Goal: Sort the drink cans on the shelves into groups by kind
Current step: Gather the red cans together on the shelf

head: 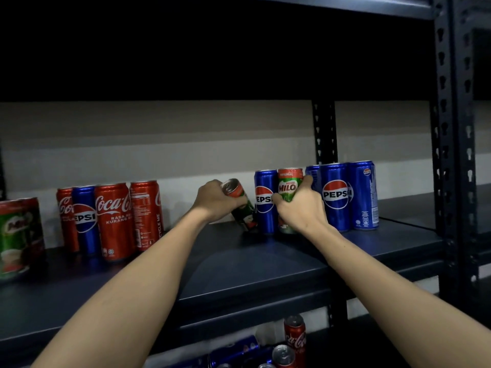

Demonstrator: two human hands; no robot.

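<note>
Fingers of each hand around half-hidden Milo cans, labels partly covered.

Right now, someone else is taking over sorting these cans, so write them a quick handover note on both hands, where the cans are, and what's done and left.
Left hand: grip on a tilted green Milo can.
Right hand: grip on an upright green Milo can among the blue Pepsi cans at the right.
Far left: more green Milo cans, then red Coca-Cola cans with one blue Pepsi can mixed in.
Done: the right Pepsi group is mostly formed.
Left: move both held Milos to the left Milo group, and the stray Pepsi to the right.
</note>
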